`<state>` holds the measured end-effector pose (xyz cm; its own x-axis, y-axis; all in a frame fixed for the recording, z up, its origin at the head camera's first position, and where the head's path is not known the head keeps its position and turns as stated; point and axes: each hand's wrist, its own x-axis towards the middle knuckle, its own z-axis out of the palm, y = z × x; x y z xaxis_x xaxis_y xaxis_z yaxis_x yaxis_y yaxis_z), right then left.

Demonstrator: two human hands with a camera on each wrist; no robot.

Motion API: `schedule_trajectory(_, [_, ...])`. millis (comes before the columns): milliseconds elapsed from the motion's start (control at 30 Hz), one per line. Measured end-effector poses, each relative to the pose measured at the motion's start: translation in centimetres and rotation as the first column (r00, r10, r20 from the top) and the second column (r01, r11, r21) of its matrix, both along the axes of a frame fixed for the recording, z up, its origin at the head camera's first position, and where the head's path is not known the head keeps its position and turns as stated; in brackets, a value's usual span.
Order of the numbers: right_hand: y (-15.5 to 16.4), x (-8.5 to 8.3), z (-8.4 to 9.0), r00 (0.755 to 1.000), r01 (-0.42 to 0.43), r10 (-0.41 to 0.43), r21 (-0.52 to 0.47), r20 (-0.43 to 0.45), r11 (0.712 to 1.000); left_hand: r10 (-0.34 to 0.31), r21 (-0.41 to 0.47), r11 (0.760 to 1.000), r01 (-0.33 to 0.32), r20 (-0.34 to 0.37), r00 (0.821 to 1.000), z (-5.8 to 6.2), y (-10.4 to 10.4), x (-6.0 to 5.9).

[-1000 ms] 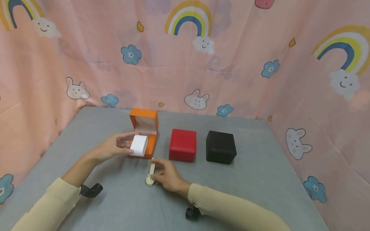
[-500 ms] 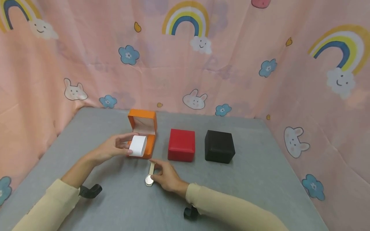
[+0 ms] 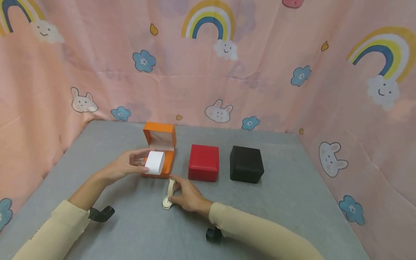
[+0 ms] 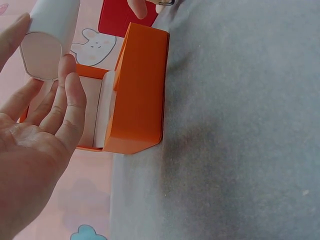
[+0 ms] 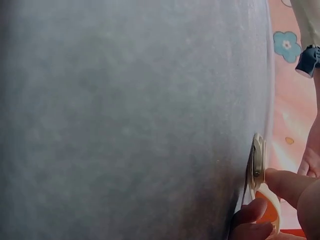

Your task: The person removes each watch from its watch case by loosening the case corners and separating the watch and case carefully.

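The left hand (image 3: 125, 166) holds a white cushion (image 3: 154, 163) between thumb and fingers (image 4: 67, 107), just above the open orange box (image 3: 160, 151) on the grey counter (image 3: 286, 202). In front of the box, the right hand (image 3: 186, 196) pinches a watch (image 3: 168, 199), fingers clenched on its case and pale strap; the watch touches the counter, tipped on edge in the right wrist view. To the right of the orange box stand a closed red box (image 3: 203, 162) and a closed black box (image 3: 246, 164), side by side, apart.
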<state>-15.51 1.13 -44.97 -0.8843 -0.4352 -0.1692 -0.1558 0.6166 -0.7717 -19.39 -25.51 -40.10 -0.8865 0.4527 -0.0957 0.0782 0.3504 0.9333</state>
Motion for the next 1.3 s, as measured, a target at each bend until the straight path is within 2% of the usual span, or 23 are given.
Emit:
schedule_trajectory(233, [0.0, -0.2, 0.1, 0.997, -0.023, 0.028, 0.072, -0.072, 0.997, 0.009, -0.015, 1.0, -0.009, -0.002, 1.0, 0.0, -0.1, 0.0])
schedule_trajectory(400, [0.1, -0.3, 0.3, 0.995, -0.051, 0.059, 0.092, -0.083, 0.994, 0.014, -0.03, 0.999, -0.014, -0.013, 1.0, -0.1, -0.3, 0.0])
schedule_trajectory(767, [0.5, -0.8, 0.4, 0.994, -0.085, 0.089, 0.076, -0.06, 0.994, 0.015, -0.032, 0.999, -0.016, -0.012, 1.0, -0.2, -0.6, 0.1])
schedule_trajectory(1000, [1.1, -1.2, 0.7, 0.996, -0.083, 0.084, 0.037, -0.03, 0.996, 0.005, 0.019, 1.0, -0.005, 0.006, 1.0, -0.2, -0.5, 0.0])
schedule_trajectory(1300, [1.6, -1.4, 1.4, 0.997, -0.07, 0.07, -0.025, -0.015, 0.997, 0.005, -0.023, 1.0, -0.006, -0.005, 1.0, -0.2, -0.3, -0.5])
